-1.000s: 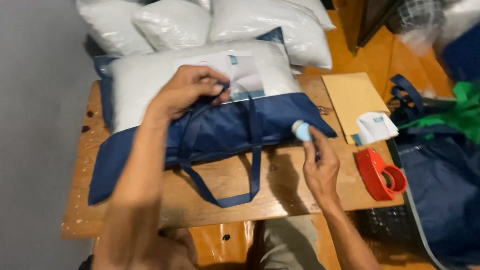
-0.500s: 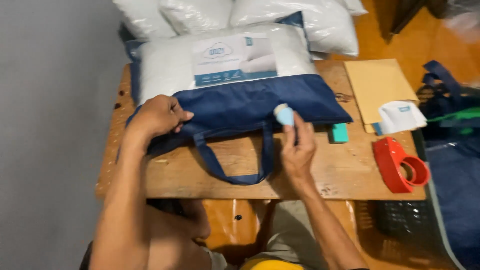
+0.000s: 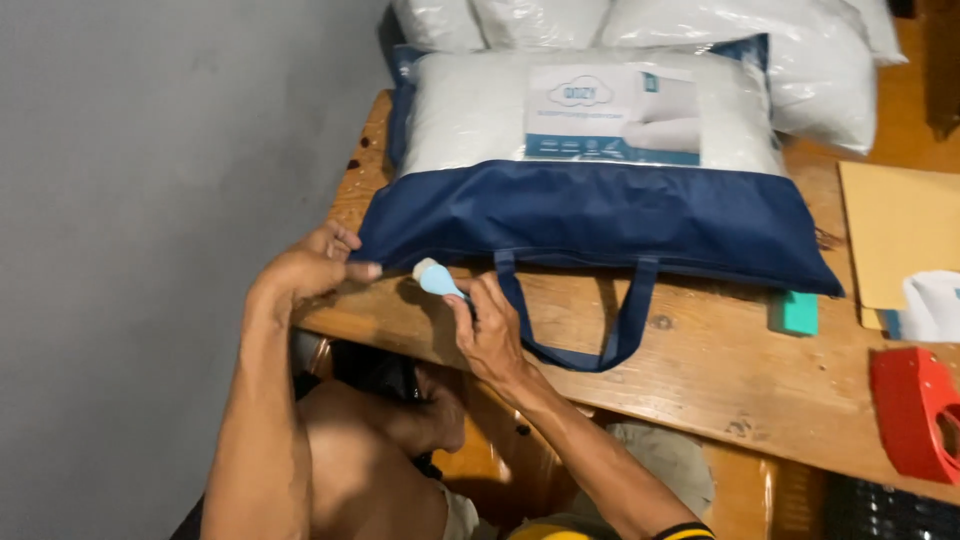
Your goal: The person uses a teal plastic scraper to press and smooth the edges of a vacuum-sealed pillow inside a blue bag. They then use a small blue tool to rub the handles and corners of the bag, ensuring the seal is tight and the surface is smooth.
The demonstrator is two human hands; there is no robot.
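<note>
Left hand (image 3: 305, 268): pinching the navy bag (image 3: 600, 220) at its corner
Right hand (image 3: 490, 335): gripping a small light-blue tool (image 3: 436, 279), tip against the bag's edge
Table (image 3: 700, 370): wooden, bag lying flat on it

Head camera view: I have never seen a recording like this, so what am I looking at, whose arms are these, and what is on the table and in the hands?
There is no machine here. The picture comes from a camera worn on a person's head, looking down, so the two bare arms rising from the bottom edge are that person's own.

On the wooden table lies a navy carry bag with loop handles, holding a white pillow in clear plastic. More wrapped pillows lie beyond it.

The left hand pinches the bag's near left corner. The right hand holds a small light-blue tool, its pale tip at the bag's lower edge; what kind of tool cannot be told.

To the right lie a small teal block, a brown envelope and a red tape dispenser.
</note>
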